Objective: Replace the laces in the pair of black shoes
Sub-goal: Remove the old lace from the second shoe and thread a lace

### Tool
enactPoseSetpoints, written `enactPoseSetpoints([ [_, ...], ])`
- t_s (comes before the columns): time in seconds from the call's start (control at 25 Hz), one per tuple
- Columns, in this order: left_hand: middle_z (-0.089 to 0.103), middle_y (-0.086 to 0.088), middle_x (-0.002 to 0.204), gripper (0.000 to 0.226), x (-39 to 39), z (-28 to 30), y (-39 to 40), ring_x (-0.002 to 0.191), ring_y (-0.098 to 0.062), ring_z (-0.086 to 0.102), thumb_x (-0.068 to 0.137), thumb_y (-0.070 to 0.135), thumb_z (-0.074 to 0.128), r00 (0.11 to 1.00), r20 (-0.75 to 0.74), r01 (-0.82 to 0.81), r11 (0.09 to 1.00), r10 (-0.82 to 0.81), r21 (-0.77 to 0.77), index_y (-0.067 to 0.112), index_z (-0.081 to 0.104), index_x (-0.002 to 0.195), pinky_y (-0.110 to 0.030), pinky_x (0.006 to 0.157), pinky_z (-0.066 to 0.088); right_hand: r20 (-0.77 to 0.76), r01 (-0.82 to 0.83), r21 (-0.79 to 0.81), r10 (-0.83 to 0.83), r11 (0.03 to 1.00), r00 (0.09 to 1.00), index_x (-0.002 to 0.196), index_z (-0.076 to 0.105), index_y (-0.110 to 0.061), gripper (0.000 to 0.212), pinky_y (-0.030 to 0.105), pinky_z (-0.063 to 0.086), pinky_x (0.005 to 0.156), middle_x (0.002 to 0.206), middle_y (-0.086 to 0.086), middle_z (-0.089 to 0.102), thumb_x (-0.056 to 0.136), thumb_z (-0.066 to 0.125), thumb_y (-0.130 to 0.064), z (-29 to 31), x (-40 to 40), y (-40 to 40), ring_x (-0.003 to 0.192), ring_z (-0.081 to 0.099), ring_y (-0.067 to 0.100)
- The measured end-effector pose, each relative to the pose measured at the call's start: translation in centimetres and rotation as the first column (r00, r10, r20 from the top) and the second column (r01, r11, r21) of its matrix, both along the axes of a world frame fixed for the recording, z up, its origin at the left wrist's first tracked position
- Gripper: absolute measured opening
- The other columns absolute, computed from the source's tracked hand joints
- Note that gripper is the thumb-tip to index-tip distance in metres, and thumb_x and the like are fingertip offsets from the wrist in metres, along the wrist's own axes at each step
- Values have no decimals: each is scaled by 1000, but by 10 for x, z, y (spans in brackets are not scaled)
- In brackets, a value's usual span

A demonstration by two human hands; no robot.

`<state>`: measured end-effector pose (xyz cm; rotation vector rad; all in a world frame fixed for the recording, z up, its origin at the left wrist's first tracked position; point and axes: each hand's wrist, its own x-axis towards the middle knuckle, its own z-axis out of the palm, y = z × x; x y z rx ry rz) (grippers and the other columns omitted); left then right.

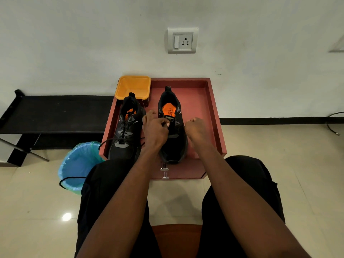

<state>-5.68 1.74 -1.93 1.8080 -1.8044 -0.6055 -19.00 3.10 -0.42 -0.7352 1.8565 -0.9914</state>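
We could read little. On the orange insole (168, 110) of the right-hand black shoe (172, 127) we made out "AIR" in dark capitals, with smaller print beside it too fine to tell. On the side of the left-hand black shoe (126, 131) stood a small white brand mark (135, 122), its letters too small for us to read with certainty.

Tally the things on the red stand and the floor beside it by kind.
Shoes: 2, left shoe, right shoe
Yellow tub: 1
Bin: 1
Total: 4, counting neither the red stand nor the laces.
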Motion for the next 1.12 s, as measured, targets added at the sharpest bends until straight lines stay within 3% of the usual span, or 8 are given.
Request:
enactPoseSetpoints([
  [0.16, 26, -8, 155, 18, -9, -7, -2, 139, -30, 19, 93, 18, 63, 997, -72, 17, 996, -10, 88, 18, 77, 104, -38, 114, 19, 71, 31, 81, -36, 996, 997, 89, 59, -2, 12, 47, 60, 69, 90, 17, 66, 81, 49, 0, -18, 3, -3, 81, 66, 30],
  [0.32, 25, -10, 153, 14, -11, -10, -5, 138, -31, 18, 92, 17, 62, 989, -146, 41, 984, -15, 176, 14, 76, 95, -37, 114, 21, 95, -30, 91, 21, 995, 995, 83, 59, -2, 12, 37, 46, 61, 86, 19, 62, 81, 48, 3, -26, 3, -3, 74, 57, 25],
  [0.56, 56, -11, 126, 21, -16, -72, -30, 112, -33, 54, 70, 51, 44, 978, -207, 37, 956, 25, 290, 47, 64, 75, -52, 94, 50, 62, -81, 89, 76, 993, 995, 102, 60, -3, 17, 45, 58, 73, 96, 18, 67, 86, 54, 0, -33, 1, -1, 80, 63, 26],
  [0.76, 50, -20, 134, 30, -20, -56, -20, 119, -38, 48, 79, 52, 47, 968, -242, 30, 933, 62, 359, 32, 67, 70, -55, 100, 46, 34, -122, 63, 120, 991, 992, 109, 59, -10, 20, 44, 60, 82, 100, 11, 68, 91, 55, -2, -37, -3, 1, 90, 68, 24],
  [0.84, 36, -21, 149, 19, -23, -49, -16, 130, -39, 34, 88, 34, 57, 963, -255, 1, 942, 90, 337, 31, 71, 76, -53, 110, 36, -3, -137, 55, 137, 989, 991, 109, 59, -10, 19, 42, 59, 80, 99, 10, 67, 92, 55, -4, -39, -3, 2, 89, 68, 23],
  [0.92, 53, -20, 137, 16, -24, -58, -17, 125, -39, 47, 77, 41, 62, 909, -396, -17, 960, 131, 279, 52, 67, 88, -55, 105, 41, -31, -148, 42, 149, 988, 988, 108, 59, -10, 17, 41, 59, 77, 97, 9, 67, 92, 55, -4, -38, -4, 3, 88, 67, 23],
  [1.04, 72, -4, 106, 52, -18, -98, -35, 117, -35, 57, 62, 53, 64, 824, -531, -16, 944, 199, 330, 33, 63, 111, -50, 94, 54, -77, -173, 25, 175, 985, 982, 105, 59, -11, 14, 38, 58, 72, 96, 9, 67, 93, 56, -5, -39, -4, 2, 86, 68, 23],
  [1.12, 69, -7, 112, 59, -20, -84, -27, 120, -36, 55, 65, 50, 63, 823, -530, -5, 936, 204, 352, 36, 57, 122, -49, 96, 53, -109, -197, 22, 198, 980, 974, 106, 60, -12, 15, 38, 59, 73, 97, 9, 68, 93, 57, -6, -40, -3, 2, 86, 68, 22],
])
